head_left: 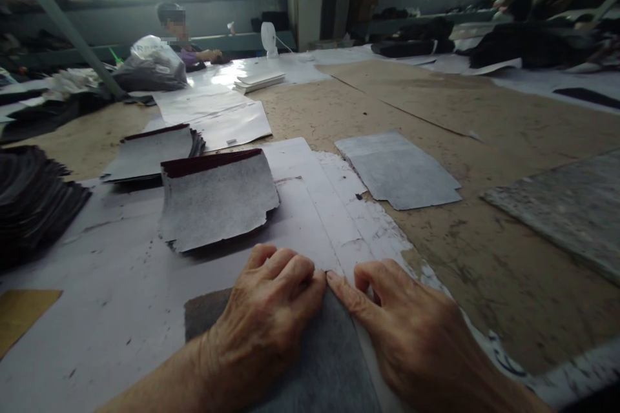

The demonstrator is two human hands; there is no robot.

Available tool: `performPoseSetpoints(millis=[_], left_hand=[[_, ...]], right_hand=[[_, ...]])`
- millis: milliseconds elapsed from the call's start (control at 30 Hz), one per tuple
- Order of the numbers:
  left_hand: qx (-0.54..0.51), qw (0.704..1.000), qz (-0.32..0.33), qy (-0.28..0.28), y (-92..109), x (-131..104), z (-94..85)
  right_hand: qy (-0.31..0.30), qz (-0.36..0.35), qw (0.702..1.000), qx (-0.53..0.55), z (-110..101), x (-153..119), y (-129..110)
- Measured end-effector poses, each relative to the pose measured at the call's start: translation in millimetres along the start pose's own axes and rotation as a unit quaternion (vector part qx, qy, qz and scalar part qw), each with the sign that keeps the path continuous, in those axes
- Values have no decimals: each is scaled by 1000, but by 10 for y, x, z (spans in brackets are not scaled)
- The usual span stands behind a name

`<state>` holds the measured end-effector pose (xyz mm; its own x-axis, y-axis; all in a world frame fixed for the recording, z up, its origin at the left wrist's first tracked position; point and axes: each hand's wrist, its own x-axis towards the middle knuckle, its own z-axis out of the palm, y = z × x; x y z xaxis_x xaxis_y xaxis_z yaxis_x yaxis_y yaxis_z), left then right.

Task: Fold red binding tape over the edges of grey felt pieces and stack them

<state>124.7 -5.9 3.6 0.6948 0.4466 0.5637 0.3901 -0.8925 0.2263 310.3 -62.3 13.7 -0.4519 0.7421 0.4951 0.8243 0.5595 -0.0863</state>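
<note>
- Left hand (271, 316), right hand (411, 335): both curled, fingertips pinching far edge of one dark grey felt-like sheet (320, 361), 6 o'clock on bench (508, 284).
- Two grey, ragged-edged stacks (217, 200), 11 o'clock; one flat grey sheet (397, 171), 1 o'clock.

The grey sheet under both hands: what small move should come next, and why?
Probably peel its top corner up. Both the left hand and the right hand press on the grey sheet, their fingertips meeting at its upper corner as if pinching there. The sheet lies flat on the white paper, not yet lifted.
</note>
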Motion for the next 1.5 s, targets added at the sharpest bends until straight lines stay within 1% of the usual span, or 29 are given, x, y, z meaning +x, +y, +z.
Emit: performPoseSetpoints(millis=[100, 200, 333, 433, 567, 667, 800, 900, 933, 967, 1000, 1067, 1100, 1133, 1200, 1267, 1367, 1433, 1500], left_hand=[[0, 1000, -4, -6, -6, 6, -26], [0, 1000, -2, -20, -49, -40, -96], [3, 1000, 12, -16, -140, -163, -242], [0, 1000, 20, -24, -190, -243, -312], [0, 999, 24, -48, -209, -302, -306], [-2, 998, 28, -51, -207, -317, -287], [-9, 998, 22, -64, -211, -308, -282], [-9, 997, 26, -68, -219, -294, -265], [-6, 997, 30, -66, -221, -292, -256], [-3, 998, 33, -61, -222, -291, -247], [0, 998, 36, -57, -223, -293, -240], [5, 998, 39, -52, -222, -298, -232], [9, 998, 38, -50, -220, -301, -233], [12, 998, 35, -49, -216, -303, -236], [17, 998, 33, -47, -203, -301, -246], [15, 998, 29, -48, -186, -291, -255], [13, 998, 23, -52, -171, -271, -261], [15, 999, 24, -40, -183, -277, -270], [13, 1000, 21, -16, -219, -316, -300]], right_hand=[[-18, -18, 999, -40, -2, 5, -15], [-30, -20, 998, -44, 5, 3, -16], [-19, -25, 998, -46, 14, 5, -22], [-17, -48, 997, -55, 0, 28, -27], [-19, -84, 995, -55, -38, 89, -31], [-33, -97, 994, -34, -53, 135, -43], [-58, -67, 996, 28, -33, 158, -24], [-59, -78, 991, 91, -17, 148, 88], [-58, -67, 989, 119, -20, 146, 142], [-57, -40, 987, 147, -28, 149, 196], [-51, 3, 984, 169, -40, 157, 244], [-27, 86, 980, 178, -64, 196, 290], [-9, 103, 981, 163, -68, 227, 277], [12, 96, 985, 140, -62, 263, 237], [33, 40, 995, 91, -17, 335, 85], [25, -19, 998, 58, 64, 383, -109], [27, -59, 998, 4, 188, 382, -326], [29, -68, 997, -16, 231, 352, -370], [16, -71, 997, -10, 236, 324, -354]])
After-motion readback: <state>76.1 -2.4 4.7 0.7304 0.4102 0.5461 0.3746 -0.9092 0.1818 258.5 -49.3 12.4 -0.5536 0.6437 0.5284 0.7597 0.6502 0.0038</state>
